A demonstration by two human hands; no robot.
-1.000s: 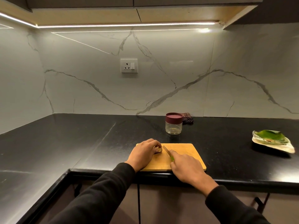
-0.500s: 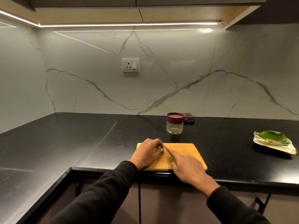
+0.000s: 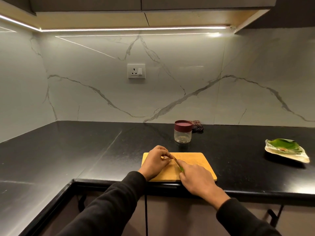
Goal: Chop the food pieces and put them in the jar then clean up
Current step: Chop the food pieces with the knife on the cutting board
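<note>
The left hand (image 3: 156,160) is pinching a small food piece (image 3: 166,157) on the cutting board (image 3: 194,161); the right hand (image 3: 196,178) is gripping the knife (image 3: 177,163). Curl fingertips back, slice straight down. The lidded jar (image 3: 183,131) is standing just beyond the board.

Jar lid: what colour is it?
The jar lid is dark maroon, seen in the head view.
</note>
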